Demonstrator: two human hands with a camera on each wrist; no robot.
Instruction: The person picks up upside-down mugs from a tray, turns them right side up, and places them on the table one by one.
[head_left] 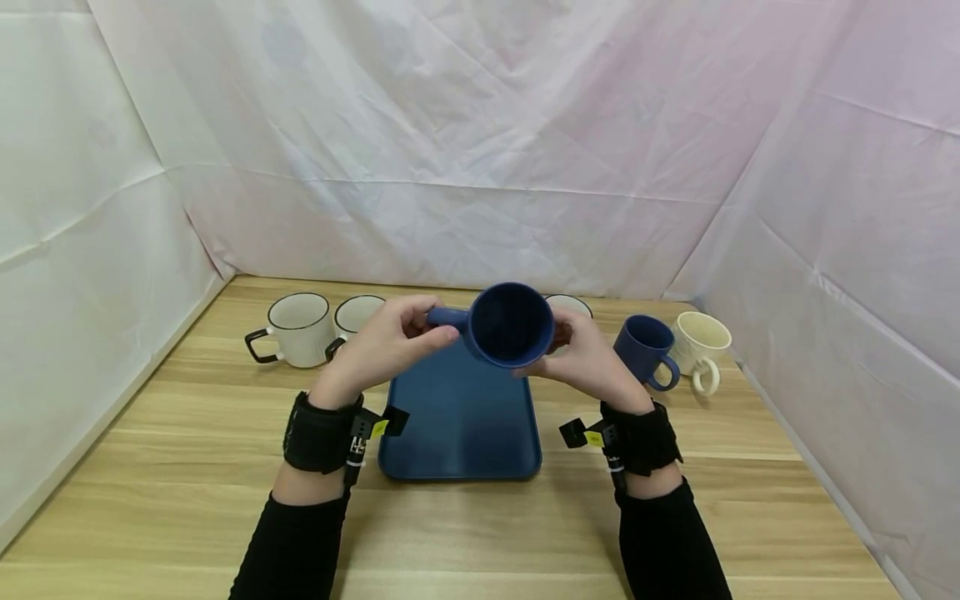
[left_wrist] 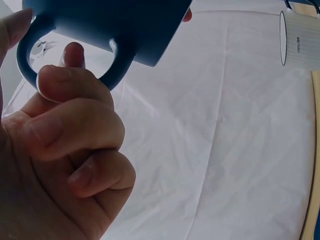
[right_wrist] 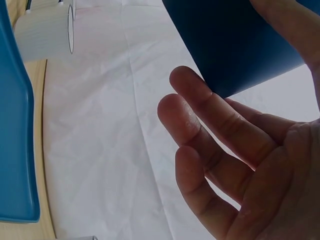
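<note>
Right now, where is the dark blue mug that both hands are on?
In the head view the dark blue mug is held centre frame above the far end of the blue tray, left hand pinching its handle and right hand supporting its body.

Arms: both forearms reach forward from the bottom of the head view, in black sleeves, with a black strap round each wrist.
Left hand (head_left: 390, 342): raised, fingers curled, thumb and forefinger pinching the handle of a blue mug (head_left: 510, 323).
Right hand (head_left: 588, 358): raised level with the left, palm cupped against the mug's far side, fingers (right_wrist: 200, 130) loosely extended beside its wall.
Hands together: close, facing each other.
</note>
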